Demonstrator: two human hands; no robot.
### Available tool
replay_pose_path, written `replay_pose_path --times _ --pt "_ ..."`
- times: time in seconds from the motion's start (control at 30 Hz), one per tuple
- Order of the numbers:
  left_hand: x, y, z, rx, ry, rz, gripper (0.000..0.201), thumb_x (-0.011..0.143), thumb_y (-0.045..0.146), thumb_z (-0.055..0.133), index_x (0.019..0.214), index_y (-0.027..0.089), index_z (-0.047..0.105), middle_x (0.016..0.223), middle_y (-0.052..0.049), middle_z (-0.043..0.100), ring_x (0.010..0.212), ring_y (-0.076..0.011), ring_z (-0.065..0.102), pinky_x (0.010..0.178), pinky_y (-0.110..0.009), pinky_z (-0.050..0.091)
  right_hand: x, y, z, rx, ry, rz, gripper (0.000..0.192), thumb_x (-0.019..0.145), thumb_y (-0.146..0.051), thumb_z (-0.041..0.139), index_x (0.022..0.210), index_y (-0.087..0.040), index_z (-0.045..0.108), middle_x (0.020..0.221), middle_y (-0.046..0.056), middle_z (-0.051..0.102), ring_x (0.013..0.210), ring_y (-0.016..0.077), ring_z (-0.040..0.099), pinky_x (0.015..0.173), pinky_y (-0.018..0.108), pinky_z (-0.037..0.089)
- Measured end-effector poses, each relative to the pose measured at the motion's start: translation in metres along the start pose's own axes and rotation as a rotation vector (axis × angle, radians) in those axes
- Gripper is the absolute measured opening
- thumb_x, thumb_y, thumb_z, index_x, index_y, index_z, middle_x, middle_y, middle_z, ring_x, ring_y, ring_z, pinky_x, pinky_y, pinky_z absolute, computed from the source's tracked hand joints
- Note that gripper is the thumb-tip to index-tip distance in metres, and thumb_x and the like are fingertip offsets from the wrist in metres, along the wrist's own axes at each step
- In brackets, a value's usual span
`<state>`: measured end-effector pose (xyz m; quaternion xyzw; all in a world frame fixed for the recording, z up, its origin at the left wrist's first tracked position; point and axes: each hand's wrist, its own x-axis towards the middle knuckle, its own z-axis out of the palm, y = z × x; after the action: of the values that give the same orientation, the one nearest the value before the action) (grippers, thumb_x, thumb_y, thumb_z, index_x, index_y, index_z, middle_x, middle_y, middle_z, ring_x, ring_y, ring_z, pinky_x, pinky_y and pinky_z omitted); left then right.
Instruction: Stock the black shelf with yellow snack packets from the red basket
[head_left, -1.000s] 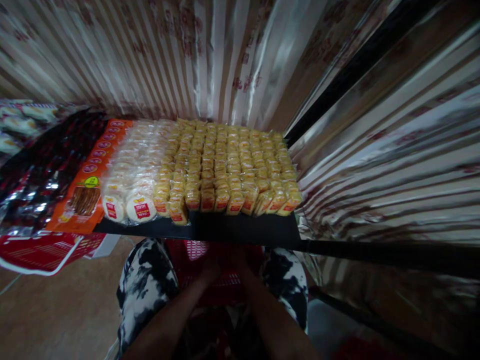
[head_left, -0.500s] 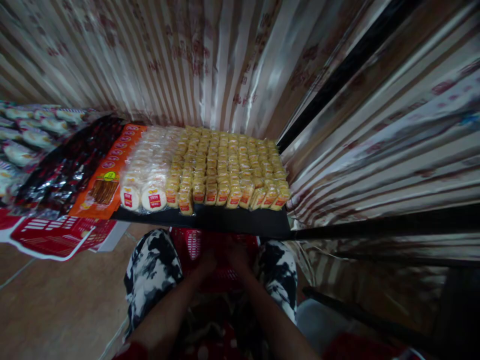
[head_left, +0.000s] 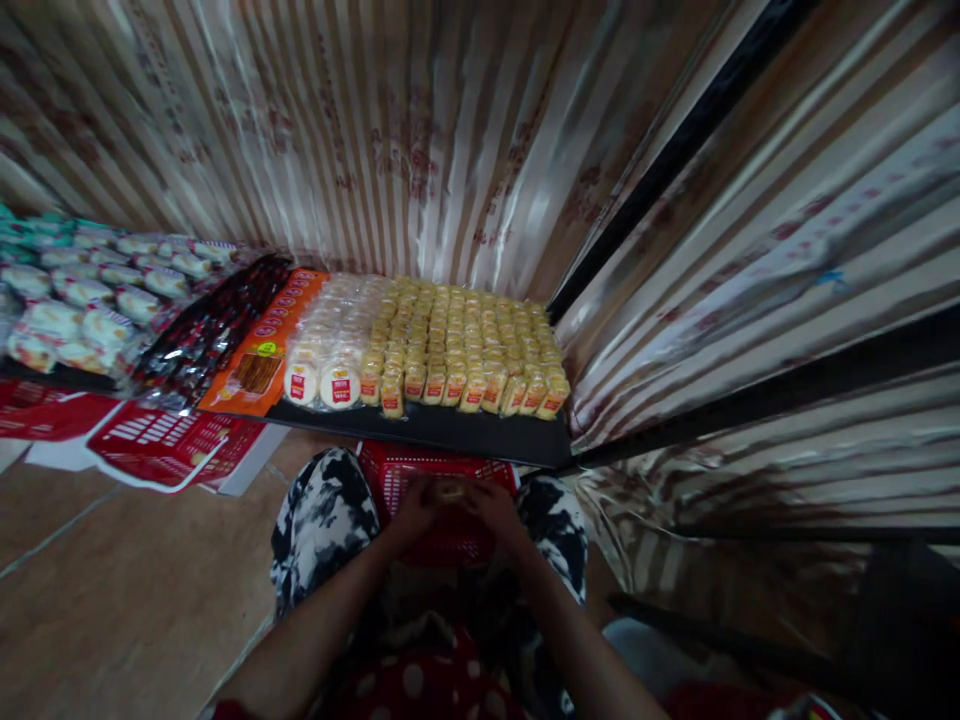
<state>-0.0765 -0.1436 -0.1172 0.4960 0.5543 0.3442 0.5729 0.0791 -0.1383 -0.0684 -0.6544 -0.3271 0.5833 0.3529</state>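
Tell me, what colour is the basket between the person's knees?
Red, seen in the head view: the basket sits under both hands.

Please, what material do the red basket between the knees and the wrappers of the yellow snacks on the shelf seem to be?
Red basket: probably moulded plastic, matte; its wall is an even grid of small openings. Yellow snack wrappers: likely thin clear plastic film, glossy; they catch light and the yellow contents show through, with red labels on the front row. Both hands, left hand and right hand, are over the basket.
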Motion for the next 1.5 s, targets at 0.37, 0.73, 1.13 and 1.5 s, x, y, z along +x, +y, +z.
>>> replay_pose_path --times 0.37,0.73,1.13,1.5 --pt "-0.024 0.056 -0.024 -0.048 -0.141 0.059 0.037 0.077 0.046 0.047 0.089 0.014 0.061 0.073 -0.001 0.063 0.066 -0.0137 0.054 0.06 -0.024 0.041 -0.029 -0.053 -0.002 0.027 -0.097 -0.098 0.035 0.063 -0.039 0.067 0.09 -0.017 0.063 0.052 -0.004 0.059 0.046 0.0086 0.051 0.046 0.021 0.04" --pt "-0.027 0.072 -0.024 -0.346 -0.11 -0.14 0.057 0.062 0.072 0.046 0.063 0.016 0.053 0.039 0.002 0.051 0.035 -0.012 0.045 0.041 -0.024 0.031 -0.038 -0.069 0.005 -0.021 -0.112 -0.185 0.045 0.061 -0.051 0.067 0.088 -0.015 0.064 0.048 -0.007 0.05 0.04 0.0053 0.039 0.041 0.019 0.028" --pt "-0.019 0.091 -0.004 -0.678 -0.156 -0.086 0.05 0.064 0.06 0.059 0.081 0.012 0.056 0.06 -0.002 0.061 0.053 -0.0129 0.057 0.055 -0.025 0.042 -0.043 -0.067 0.022 0.11 -0.182 -0.279 0.041 0.058 -0.054 0.068 0.077 -0.019 0.059 0.055 -0.002 0.06 0.049 0.0126 0.054 0.052 0.026 0.044" --pt "0.006 0.108 -0.008 -0.278 0.339 0.087 0.032 0.076 0.036 0.047 0.101 0.017 0.044 0.066 0.003 0.053 0.055 -0.0104 0.053 0.054 -0.023 0.043 0.007 -0.092 0.029 -0.374 0.138 -0.576 0.017 0.074 -0.029 0.054 0.086 -0.02 0.061 0.083 0.003 0.063 0.069 0.0148 0.059 0.068 0.027 0.048"
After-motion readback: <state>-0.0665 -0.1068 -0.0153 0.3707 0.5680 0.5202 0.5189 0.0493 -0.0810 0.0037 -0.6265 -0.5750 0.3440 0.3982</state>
